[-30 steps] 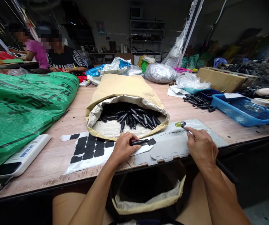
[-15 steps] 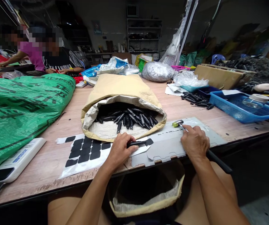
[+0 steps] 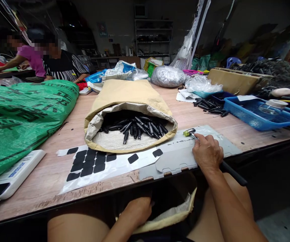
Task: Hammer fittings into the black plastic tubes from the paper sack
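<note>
My left hand [image 3: 138, 211] is down at the mouth of the lower paper sack [image 3: 169, 215], below the table edge. Its fingers are hidden in the dark opening, so I cannot see what they hold. My right hand [image 3: 207, 153] is wrapped around a small hammer [image 3: 189, 132] with a yellow-and-metal head and a black handle, resting over the grey board [image 3: 177, 161]. On the table lies an open tan sack [image 3: 132, 89] with many black tubular parts [image 3: 135, 127] inside its mouth. In front of it, a white sheet [image 3: 119, 170] carries several black square pads [image 3: 133, 158].
A green woven sack [image 3: 29, 111] and a white power-bank-like device [image 3: 21, 171] occupy the left. To the right are loose black parts [image 3: 209, 106], a blue basket [image 3: 258, 116] and a cardboard box [image 3: 238, 80]. Two people [image 3: 61, 65] sit at the far left.
My left hand has moved from the table, where it held a black tubular part over a pad, down into the lower sack's mouth. My right hand keeps the hammer in nearly the same place.
</note>
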Available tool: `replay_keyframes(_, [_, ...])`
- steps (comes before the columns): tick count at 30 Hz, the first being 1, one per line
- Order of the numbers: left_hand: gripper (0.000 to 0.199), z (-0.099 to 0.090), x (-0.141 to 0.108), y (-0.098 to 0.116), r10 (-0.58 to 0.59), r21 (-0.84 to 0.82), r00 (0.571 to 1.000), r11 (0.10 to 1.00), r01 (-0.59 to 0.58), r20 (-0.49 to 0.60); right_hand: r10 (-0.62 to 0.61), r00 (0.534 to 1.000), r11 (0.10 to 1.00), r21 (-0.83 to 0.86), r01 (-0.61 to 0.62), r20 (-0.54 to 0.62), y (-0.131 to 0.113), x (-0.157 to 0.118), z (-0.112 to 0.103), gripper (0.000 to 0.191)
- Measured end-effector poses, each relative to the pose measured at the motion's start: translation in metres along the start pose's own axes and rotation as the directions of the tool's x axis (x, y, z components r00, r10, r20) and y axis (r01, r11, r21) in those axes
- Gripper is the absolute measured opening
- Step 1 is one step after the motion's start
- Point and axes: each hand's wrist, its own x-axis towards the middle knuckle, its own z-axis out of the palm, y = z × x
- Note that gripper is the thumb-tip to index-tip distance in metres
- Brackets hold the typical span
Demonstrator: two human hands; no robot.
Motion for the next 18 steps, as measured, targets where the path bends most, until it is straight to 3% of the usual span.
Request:
replay_keyframes(3, [0.051, 0.0, 0.0, 0.005, -0.002, 0.025, 1.0, 1.0, 0.001, 0.026, -0.002, 1.0, 1.0, -0.001, 0.002, 0.006, 0.0, 0.0, 0.0, 0.03])
replay_keyframes(6, [0.042, -0.022, -0.024, 0.017, 0.15, 0.009, 0.989, 0.989, -0.15, 0.008, -0.003, 1.0, 1.0, -0.006, 0.003, -0.007, 0.0, 0.0, 0.001, 0.03])
replay_keyframes(10, [0.032, -0.083, -0.053, 0.025, 0.387, -0.162, 0.92, 0.906, -0.392, -0.062, -0.006, 1.0, 1.0, -0.005, 0.006, -0.021, 0.001, -0.001, 0.003, 0.031])
replay_keyframes(12, [0.032, -0.119, -0.048, 0.02, 0.315, -0.184, 0.903, 0.908, -0.377, -0.292, -0.005, 1.0, 1.0, -0.003, 0.005, -0.021, 0.001, -0.001, 0.004, 0.031])
replay_keyframes(13, [0.036, -0.136, -0.04, 0.014, 0.214, -0.167, 0.866, 0.933, -0.318, -0.453, -0.004, 1.0, 1.0, -0.002, 0.004, -0.021, 0.001, -0.001, 0.003, 0.031])
replay_keyframes(15, [0.037, -0.164, -0.015, 0.0, -0.015, -0.123, 0.699, 0.987, -0.106, -0.715, -0.001, 1.0, 1.0, -0.002, 0.0, -0.019, 0.001, -0.001, 0.003, 0.031])
replay_keyframes(16, [0.036, -0.174, -0.002, -0.007, -0.101, -0.125, 0.627, 0.992, 0.005, -0.772, 0.002, 1.0, 1.0, -0.002, -0.002, -0.016, 0.001, -0.001, 0.003, 0.031])
replay_keyframes(17, [0.036, -0.182, 0.011, -0.014, -0.163, -0.131, 0.583, 0.987, 0.097, -0.796, 0.003, 1.0, 1.0, -0.001, -0.003, -0.013, 0.0, -0.001, 0.003, 0.031])
replay_keyframes(18, [0.036, -0.188, 0.022, -0.02, -0.205, -0.136, 0.568, 0.977, 0.162, -0.797, 0.003, 1.0, 1.0, 0.001, -0.003, -0.009, 0.0, -0.001, 0.002, 0.031])
